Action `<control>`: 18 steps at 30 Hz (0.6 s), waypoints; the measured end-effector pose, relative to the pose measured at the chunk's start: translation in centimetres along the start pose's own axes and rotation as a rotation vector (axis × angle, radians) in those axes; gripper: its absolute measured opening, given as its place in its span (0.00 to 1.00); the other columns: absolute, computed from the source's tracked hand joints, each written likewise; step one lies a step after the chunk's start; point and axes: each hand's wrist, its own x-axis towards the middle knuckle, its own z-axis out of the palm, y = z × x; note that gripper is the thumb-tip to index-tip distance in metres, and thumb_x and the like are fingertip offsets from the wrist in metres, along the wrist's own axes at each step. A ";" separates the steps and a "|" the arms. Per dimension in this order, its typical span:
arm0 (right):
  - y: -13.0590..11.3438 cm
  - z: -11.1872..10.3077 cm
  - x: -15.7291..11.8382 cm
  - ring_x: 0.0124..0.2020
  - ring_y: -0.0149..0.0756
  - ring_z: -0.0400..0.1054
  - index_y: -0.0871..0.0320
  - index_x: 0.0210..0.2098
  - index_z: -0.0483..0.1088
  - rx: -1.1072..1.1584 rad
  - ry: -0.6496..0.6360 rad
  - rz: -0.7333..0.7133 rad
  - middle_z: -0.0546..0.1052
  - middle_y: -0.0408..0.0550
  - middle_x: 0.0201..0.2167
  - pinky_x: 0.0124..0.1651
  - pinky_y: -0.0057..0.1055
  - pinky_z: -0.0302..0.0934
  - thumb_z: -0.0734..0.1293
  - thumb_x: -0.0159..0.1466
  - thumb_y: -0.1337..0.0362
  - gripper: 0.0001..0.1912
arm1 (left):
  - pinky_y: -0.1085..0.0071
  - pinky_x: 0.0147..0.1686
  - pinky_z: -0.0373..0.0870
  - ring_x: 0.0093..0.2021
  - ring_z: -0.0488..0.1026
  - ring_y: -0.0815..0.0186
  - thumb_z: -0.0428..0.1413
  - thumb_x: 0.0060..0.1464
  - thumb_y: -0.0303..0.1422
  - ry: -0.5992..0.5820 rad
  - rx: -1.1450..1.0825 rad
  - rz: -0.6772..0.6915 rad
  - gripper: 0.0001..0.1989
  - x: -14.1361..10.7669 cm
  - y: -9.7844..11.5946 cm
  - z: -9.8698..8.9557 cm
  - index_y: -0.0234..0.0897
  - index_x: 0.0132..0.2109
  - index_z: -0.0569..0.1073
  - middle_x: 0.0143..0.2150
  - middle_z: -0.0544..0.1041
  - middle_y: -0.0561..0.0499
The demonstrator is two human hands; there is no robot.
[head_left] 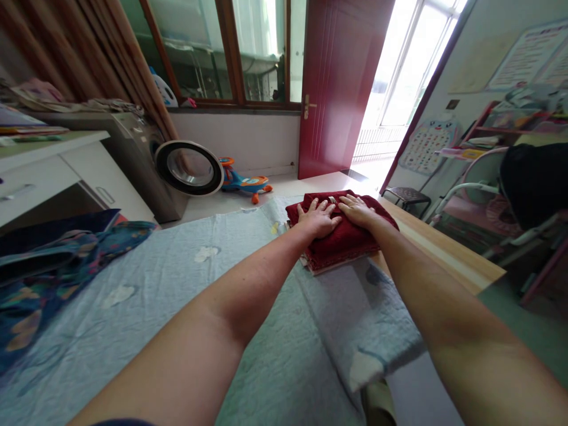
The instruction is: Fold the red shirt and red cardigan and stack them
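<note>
A folded dark red garment (341,239) lies on top of a small stack of folded cloth near the far right corner of the bed. Paler fabric edges show beneath it. On its left part my left hand (318,219) rests flat, fingers spread. Beside it my right hand (356,211) also lies flat on the red cloth, fingers stretched out. A small light label (332,200) shows near the collar, between the two hands. Under the stack is a pale blue bedspread (239,254) with white patches.
Dark patterned clothing (53,278) lies on the bed's left side. Beyond stand a washing machine with its round door (190,167) open and a blue and orange ride-on toy (244,180). A red door (341,83) stands open at the back. A pink chair (483,189) is at right.
</note>
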 end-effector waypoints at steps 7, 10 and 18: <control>0.1 1.7 -0.1 0.72 0.51 0.37 0.48 0.69 0.50 0.097 -0.039 0.009 0.49 0.49 0.72 0.68 0.59 0.38 0.47 0.72 0.52 0.28 | 0.37 0.64 0.25 0.73 0.41 0.51 0.59 0.53 0.47 -0.032 0.086 -0.055 0.23 -1.1 -0.8 1.1 0.49 0.55 0.72 0.70 0.59 0.48; 0.4 2.3 0.1 0.72 0.50 0.38 0.49 0.69 0.50 0.079 -0.045 -0.023 0.50 0.49 0.71 0.69 0.56 0.37 0.49 0.72 0.55 0.28 | 0.36 0.63 0.23 0.73 0.41 0.50 0.59 0.53 0.46 -0.045 0.108 -0.058 0.24 -1.4 -0.9 1.3 0.48 0.56 0.71 0.70 0.58 0.47; 0.5 3.0 0.5 0.71 0.46 0.41 0.50 0.70 0.48 0.046 -0.013 -0.053 0.53 0.49 0.71 0.69 0.55 0.38 0.48 0.72 0.57 0.28 | 0.39 0.64 0.21 0.73 0.39 0.53 0.59 0.52 0.45 -0.032 -0.001 -0.087 0.22 -1.2 -1.0 1.4 0.49 0.54 0.72 0.70 0.59 0.49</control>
